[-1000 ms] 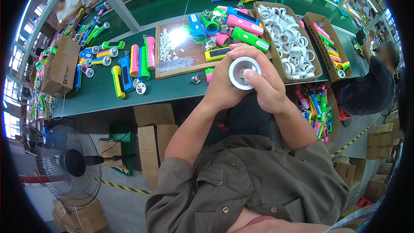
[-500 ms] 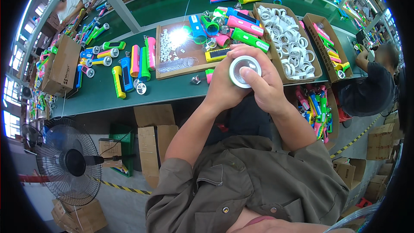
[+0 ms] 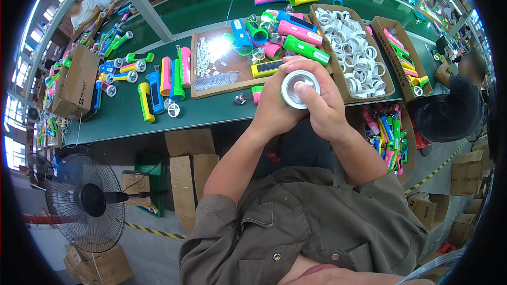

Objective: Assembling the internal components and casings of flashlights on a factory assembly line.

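Observation:
Both my hands are wrapped around a flashlight (image 3: 291,85), its round head with a white ring and clear lens facing up at me. My left hand (image 3: 275,104) closes around its left side. From the right, my right hand (image 3: 328,103) grips it, the thumb lying across the lens. My palms and fingers hide most of the flashlight's body; a bit of green shows under the ring. Just beyond my hands lie a yellow flashlight (image 3: 265,68) with a dark panel and a green flashlight body (image 3: 306,49).
A box of white rings (image 3: 353,53) stands right of my hands, with a carton of flashlights (image 3: 397,55) beyond it. Left is a shallow tray (image 3: 232,85) with small white parts and clear discs. A fan (image 3: 92,199) stands lower left; a co-worker (image 3: 457,100) sits at right.
The pink and yellow flashlights at the far side of the table have shifted slightly left. My hands keep nearly the same hold on the flashlight.

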A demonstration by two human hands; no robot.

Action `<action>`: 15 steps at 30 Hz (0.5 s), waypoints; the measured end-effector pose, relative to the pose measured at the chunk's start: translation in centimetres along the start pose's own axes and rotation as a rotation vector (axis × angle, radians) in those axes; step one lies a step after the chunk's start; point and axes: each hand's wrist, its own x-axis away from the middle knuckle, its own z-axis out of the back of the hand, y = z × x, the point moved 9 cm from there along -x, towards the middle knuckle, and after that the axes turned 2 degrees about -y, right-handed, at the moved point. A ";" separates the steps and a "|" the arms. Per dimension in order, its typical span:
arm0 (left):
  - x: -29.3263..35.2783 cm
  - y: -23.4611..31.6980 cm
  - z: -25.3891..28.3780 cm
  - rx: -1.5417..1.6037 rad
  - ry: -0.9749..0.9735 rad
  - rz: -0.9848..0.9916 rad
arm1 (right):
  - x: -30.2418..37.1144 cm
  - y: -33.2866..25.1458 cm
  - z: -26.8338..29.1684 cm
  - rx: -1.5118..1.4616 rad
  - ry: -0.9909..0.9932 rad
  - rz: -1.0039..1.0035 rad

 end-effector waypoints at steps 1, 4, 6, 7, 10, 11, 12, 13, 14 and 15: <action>0.0 0.0 0.0 0.002 0.008 -0.008 | 0.0 -0.1 0.0 0.000 0.002 0.009; 0.0 0.3 0.0 0.013 0.009 -0.003 | 0.1 -0.3 0.0 0.006 -0.016 0.018; 0.1 0.3 0.2 0.021 0.005 0.009 | 0.0 -0.4 0.1 0.012 -0.037 0.016; 0.2 0.5 0.4 -0.006 0.006 -0.003 | -0.1 0.0 -0.1 -0.085 -0.082 -0.056; 0.2 0.5 0.6 -0.023 -0.008 0.003 | -0.6 -0.6 0.4 0.032 -0.151 -0.024; 0.3 0.4 0.5 -0.010 -0.024 0.024 | -0.8 -1.6 0.7 0.247 -0.173 0.078; 0.8 0.3 0.6 -0.042 -0.020 0.015 | -1.3 -4.5 0.4 0.647 -0.197 0.328; 1.3 0.7 0.3 -0.067 -0.024 0.001 | -1.1 -5.9 -0.4 0.804 -0.254 0.431; 1.9 2.9 0.2 -0.140 0.008 -0.192 | -0.7 -6.4 -2.0 0.824 -0.402 0.449; 2.9 5.5 -0.1 -0.208 0.032 -0.381 | 0.4 -6.5 -3.8 0.843 -0.544 0.457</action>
